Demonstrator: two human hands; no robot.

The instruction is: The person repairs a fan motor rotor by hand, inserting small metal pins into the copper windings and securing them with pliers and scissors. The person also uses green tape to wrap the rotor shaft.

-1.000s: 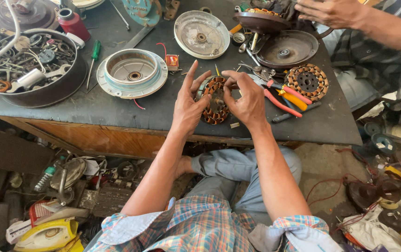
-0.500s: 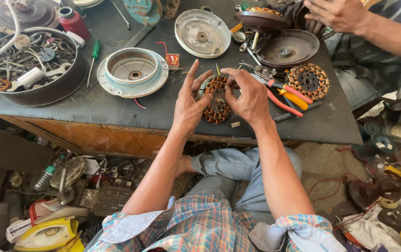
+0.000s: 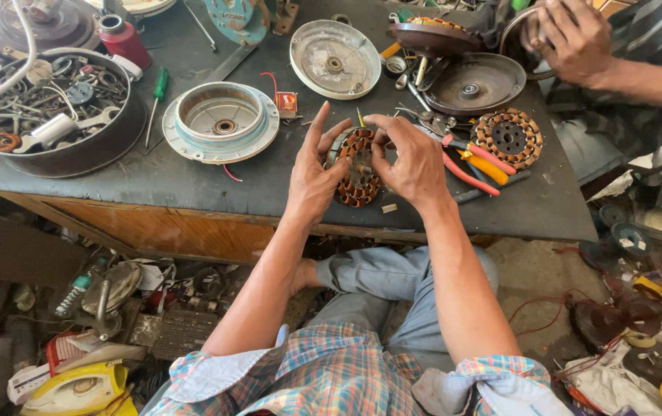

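Observation:
A round fan stator (image 3: 358, 168) with copper-brown windings stands tilted at the near edge of the dark workbench (image 3: 192, 181). My left hand (image 3: 313, 173) presses against its left side, fingers spread upward. My right hand (image 3: 410, 158) grips its right side, thumb and fingertips on the windings and the metal core. Both forearms reach up from my lap.
A white round motor housing (image 3: 221, 119) lies left of my hands, a bowl of metal scrap (image 3: 46, 108) further left. Red and yellow-handled pliers (image 3: 475, 163), a second stator (image 3: 509, 138) and motor covers (image 3: 473, 83) lie right. Another person's hand (image 3: 573, 38) works at top right. Clutter covers the floor.
My hands have stayed on the stator with only slight finger shifts. The other person's hand at top right has moved a little.

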